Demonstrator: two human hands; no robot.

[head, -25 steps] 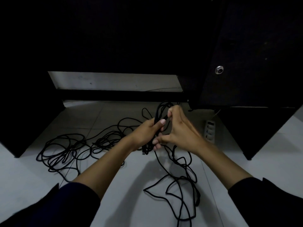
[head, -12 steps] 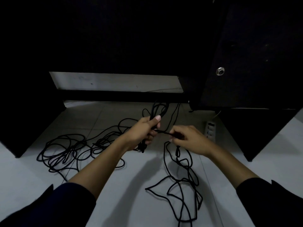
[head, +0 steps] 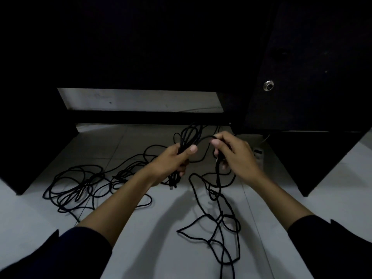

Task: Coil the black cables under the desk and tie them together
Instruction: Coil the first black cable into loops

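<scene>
Far left on the pale tiled floor (head: 50, 222), a loose tangle of black cable (head: 74, 188) sprawls in overlapping loops beside the dark side panel of the bench (head: 30, 158), with strands running rightward toward the middle. There the left hand (head: 173, 160) is raised off the floor, its fingers (head: 182, 168) wrapped tight around a coiled bundle (head: 190, 135) of black cable; loops stand up above the fist, the thumb lies along them, and what look like plug ends hang out below the palm, though the dim light makes that hard to confirm. A single strand arcs from the top of the bundle across to the right hand (head: 235, 156), just beside it. Its fingers pinch that strand, and the cable drops from the grip down to the floor, where it spreads into a second, looser trailing cable (head: 219, 224) between the two forearms. Behind the right hand a white power strip (head: 258, 156) lies on the tiles, mostly hidden. Above and to the right hangs a dark panel of the bench bearing a small round metal fitting (head: 268, 85).
</scene>
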